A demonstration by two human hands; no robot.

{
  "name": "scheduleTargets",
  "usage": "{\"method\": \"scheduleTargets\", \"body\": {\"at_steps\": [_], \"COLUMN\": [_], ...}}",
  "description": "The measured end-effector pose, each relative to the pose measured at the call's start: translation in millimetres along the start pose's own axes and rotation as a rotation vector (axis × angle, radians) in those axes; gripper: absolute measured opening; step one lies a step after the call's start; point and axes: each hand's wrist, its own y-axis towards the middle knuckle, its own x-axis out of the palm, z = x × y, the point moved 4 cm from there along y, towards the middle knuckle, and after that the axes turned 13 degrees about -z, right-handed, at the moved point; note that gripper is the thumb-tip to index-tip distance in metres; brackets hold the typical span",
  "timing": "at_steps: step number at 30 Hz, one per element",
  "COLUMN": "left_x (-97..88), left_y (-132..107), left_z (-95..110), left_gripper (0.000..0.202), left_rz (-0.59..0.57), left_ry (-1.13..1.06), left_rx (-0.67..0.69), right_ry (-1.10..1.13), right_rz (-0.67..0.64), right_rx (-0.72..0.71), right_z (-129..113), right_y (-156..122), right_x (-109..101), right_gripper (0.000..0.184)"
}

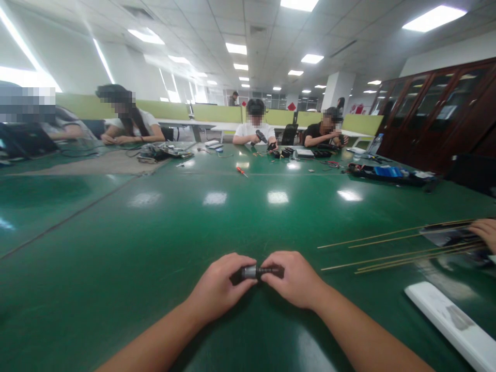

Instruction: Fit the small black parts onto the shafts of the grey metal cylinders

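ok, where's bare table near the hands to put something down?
Bare: the green table left of the left hand, and ahead of it out to the red screwdriver. Crowded: right of the right hand lie thin rods, a white bar and another person's hand. Both hands hold a dark cylinder.

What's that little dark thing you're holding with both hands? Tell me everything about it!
The little tube is short and round, mostly black, with a shiny grey band near its left end. The black part looks ribbed, but it is too small to be sure. It lies sideways and level, low at the green table; whether it touches the table cannot be told. The left hand pinches the grey-banded end and the right hand pinches the black end, hiding both tips.
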Motion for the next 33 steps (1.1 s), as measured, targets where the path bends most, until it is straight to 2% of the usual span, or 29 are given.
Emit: {"method": "scheduleTargets", "body": {"at_steps": [33], "left_x": [-2.5], "left_y": [-1.8], "left_z": [-0.5], "left_gripper": [0.022], "left_rz": [0.028], "left_ry": [0.026], "left_rx": [-0.004], "right_ry": [0.022], "right_rz": [-0.016], "right_rx": [0.052], "right_z": [1.5], "right_y": [0.6], "right_x": [-1.5], "right_gripper": [0.011]}}
